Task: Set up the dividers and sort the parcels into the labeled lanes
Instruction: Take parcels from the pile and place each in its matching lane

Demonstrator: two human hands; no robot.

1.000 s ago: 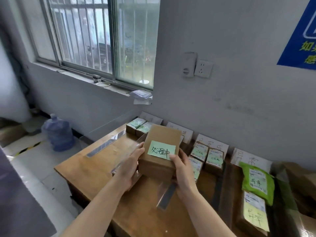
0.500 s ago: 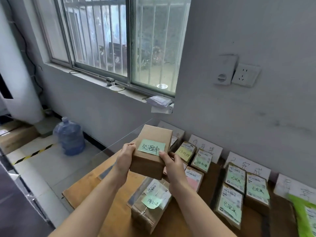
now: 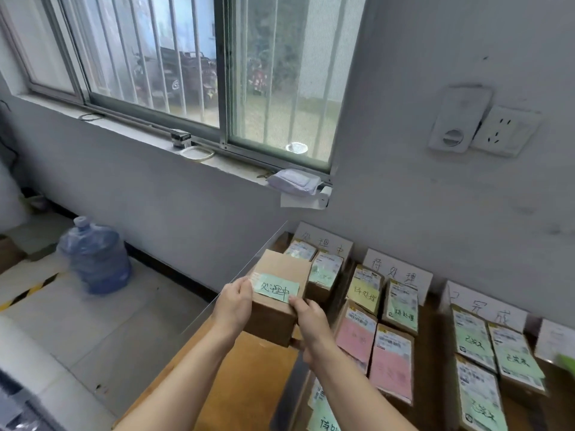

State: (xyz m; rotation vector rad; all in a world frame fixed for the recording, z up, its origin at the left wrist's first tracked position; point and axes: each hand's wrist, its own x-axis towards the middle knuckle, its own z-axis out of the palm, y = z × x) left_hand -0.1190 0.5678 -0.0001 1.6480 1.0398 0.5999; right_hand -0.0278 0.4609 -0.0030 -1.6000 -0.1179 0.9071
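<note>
I hold a brown cardboard parcel (image 3: 280, 303) with a green handwritten note on top, above the left lane of the wooden table (image 3: 236, 381). My left hand (image 3: 233, 306) grips its left side and my right hand (image 3: 311, 325) grips its right near corner. Just beyond it, two parcels (image 3: 325, 275) lie in the leftmost lane under a white label card (image 3: 323, 241). A clear divider sheet (image 3: 236, 278) stands along the table's left edge. More parcels (image 3: 385, 306) fill the second lane, with others (image 3: 485, 349) in the third.
White label cards (image 3: 401, 269) lean against the grey wall behind each lane. A blue water jug (image 3: 95, 259) stands on the tiled floor at left. A window with bars and a wall socket (image 3: 504, 132) are above. A parcel (image 3: 326, 415) with a green note lies at the near edge.
The view has swung left and up. The parcel in both hands has travelled forward toward the leftmost lane, closer to the two parcels lying there.
</note>
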